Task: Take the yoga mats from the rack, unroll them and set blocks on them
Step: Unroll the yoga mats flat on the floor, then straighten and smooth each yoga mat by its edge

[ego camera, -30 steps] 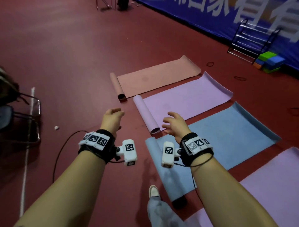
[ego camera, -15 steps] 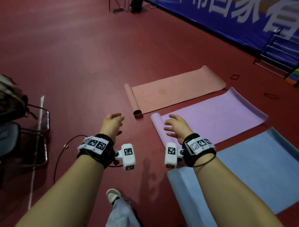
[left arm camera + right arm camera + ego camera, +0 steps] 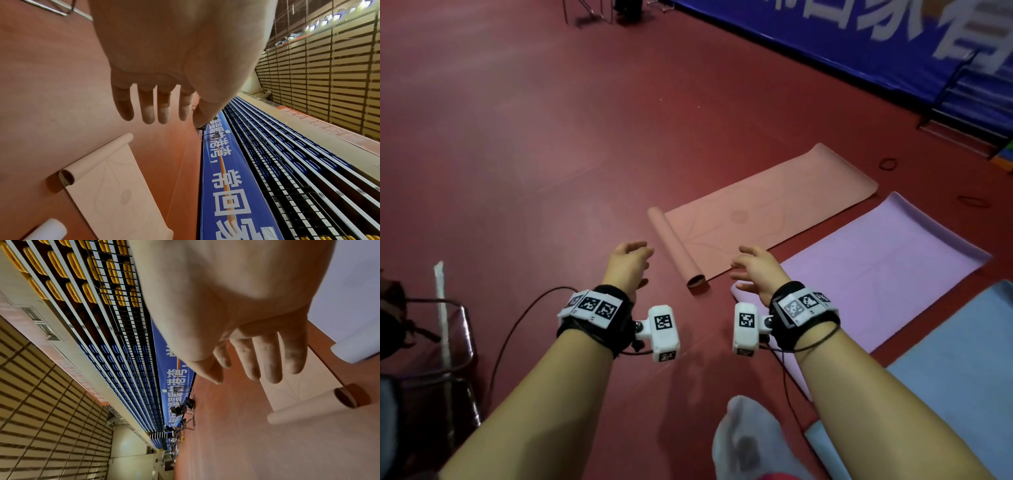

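Two empty hands; banner (image 3: 232, 186) reads 常回.

So three mats lie side by side on the floor (image 3: 517, 137), each spread out toward the banner wall (image 3: 859, 44) at the back. The far mat (image 3: 767, 212) has its rolled end (image 3: 678, 253) nearest the person, the middle mat (image 3: 876, 260) sits just right of it, and the near mat (image 3: 955, 370) is right again. Left hand (image 3: 628, 265) hovers left of that rolled end, right hand (image 3: 756, 272) on its right, above the middle mat's near end. A chair (image 3: 448, 342) stands off to the left, with a cable (image 3: 517, 325) on the floor beside it.
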`<state>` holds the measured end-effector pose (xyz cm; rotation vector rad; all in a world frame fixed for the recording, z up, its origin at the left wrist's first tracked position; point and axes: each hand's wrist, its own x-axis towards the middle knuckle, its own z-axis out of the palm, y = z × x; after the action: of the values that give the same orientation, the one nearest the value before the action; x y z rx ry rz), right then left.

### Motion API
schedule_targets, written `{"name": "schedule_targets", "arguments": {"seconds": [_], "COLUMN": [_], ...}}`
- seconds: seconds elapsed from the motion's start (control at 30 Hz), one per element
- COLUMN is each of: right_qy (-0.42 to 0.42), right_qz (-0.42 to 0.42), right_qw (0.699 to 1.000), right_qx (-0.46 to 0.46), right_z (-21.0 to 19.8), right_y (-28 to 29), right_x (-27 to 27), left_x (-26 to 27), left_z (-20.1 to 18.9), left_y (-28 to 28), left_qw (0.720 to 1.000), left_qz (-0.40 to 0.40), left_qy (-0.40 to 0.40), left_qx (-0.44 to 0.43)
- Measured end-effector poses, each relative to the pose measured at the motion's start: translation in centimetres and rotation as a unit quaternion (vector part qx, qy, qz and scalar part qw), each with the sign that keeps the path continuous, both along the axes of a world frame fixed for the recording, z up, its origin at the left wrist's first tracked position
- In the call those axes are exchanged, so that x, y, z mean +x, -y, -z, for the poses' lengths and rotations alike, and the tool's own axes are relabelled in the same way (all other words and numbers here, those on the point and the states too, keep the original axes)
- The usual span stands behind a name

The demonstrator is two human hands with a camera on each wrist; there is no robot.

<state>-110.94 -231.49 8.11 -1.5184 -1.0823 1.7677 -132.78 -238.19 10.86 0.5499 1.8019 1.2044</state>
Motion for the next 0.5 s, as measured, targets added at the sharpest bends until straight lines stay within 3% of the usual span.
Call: {"name": "schedule_targets", "arguments": {"seconds": [0.27,0.5], "right_qy": [0.002,0.0], "right_qz": [0.045,0.05], "right_qw": [0.999,0.999], "right_qx": [-0.007,-0.011], "right_z": [3.1,1.0], "right_y": [-18.8,-33.6], "right_x": [-12.4,-22.2], "left_x": [-12.1,-22.5], "left_z": [1.5,-0.8], "left_y": [-19.6,-34.0], "left_qw": [0.999,0.999], "left_qz": [0.038,0.045], "left_qy": [-0.003,-0.017], "left_qx": [-0.003,-0.012]}}
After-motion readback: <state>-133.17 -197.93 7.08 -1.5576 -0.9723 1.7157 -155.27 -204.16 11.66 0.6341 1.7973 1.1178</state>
